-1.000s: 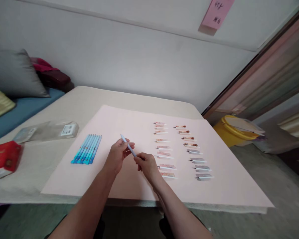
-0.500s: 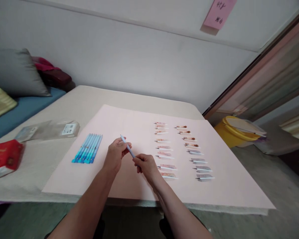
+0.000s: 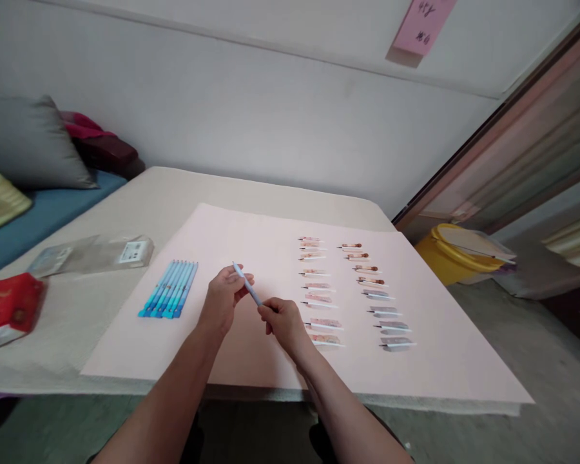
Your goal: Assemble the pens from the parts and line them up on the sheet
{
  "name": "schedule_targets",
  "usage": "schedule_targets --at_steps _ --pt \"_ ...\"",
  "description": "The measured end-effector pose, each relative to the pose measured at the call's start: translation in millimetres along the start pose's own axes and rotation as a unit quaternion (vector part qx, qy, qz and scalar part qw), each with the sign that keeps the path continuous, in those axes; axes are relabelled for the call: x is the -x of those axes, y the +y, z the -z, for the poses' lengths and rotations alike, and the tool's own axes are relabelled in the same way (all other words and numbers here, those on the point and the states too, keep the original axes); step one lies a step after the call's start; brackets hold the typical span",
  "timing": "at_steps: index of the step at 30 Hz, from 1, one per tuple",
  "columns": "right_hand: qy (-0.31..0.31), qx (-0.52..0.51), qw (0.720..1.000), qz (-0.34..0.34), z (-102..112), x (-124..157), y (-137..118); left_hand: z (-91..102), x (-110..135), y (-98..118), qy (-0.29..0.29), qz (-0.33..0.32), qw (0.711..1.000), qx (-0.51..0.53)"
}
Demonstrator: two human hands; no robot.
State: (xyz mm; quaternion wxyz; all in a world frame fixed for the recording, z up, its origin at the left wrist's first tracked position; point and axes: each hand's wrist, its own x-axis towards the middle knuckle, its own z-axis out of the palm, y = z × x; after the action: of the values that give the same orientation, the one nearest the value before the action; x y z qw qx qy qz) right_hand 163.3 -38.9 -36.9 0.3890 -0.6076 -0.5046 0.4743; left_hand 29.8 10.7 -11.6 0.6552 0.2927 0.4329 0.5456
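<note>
Pen [image 3: 247, 284] is held aslant over the pink sheet [image 3: 251, 235]: left hand [image 3: 223, 295] grips it between thumb and fingers, right hand [image 3: 285, 319] pinches its lower end. Probably it is light, stiff, slightly slippery; mid-barrel seems a good hold.

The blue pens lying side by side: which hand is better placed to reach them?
Probably the left hand: it is nearer the blue pens, while the right hand is farther off, on the other side of it. Both hands are on one pale pen, though.
</note>
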Motion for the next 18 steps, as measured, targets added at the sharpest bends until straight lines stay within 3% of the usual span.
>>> schedule_targets --at_steps 6,12,18 --pt "-0.001 -0.007 1.0 0.002 -1.6 0.4 0.8 0.0 -1.4 -1.3 0.053 -0.013 0.998 -0.044" --pt "-0.007 -0.014 1.0 -0.009 -0.9 -0.7 1.5 1.6 -2.7 0.4 0.01 -0.001 1.0 0.009" --pt "-0.007 -0.015 1.0 -0.006 -2.0 -0.3 2.1 0.6 -2.3 -1.8 0.062 0.001 0.996 -0.057"
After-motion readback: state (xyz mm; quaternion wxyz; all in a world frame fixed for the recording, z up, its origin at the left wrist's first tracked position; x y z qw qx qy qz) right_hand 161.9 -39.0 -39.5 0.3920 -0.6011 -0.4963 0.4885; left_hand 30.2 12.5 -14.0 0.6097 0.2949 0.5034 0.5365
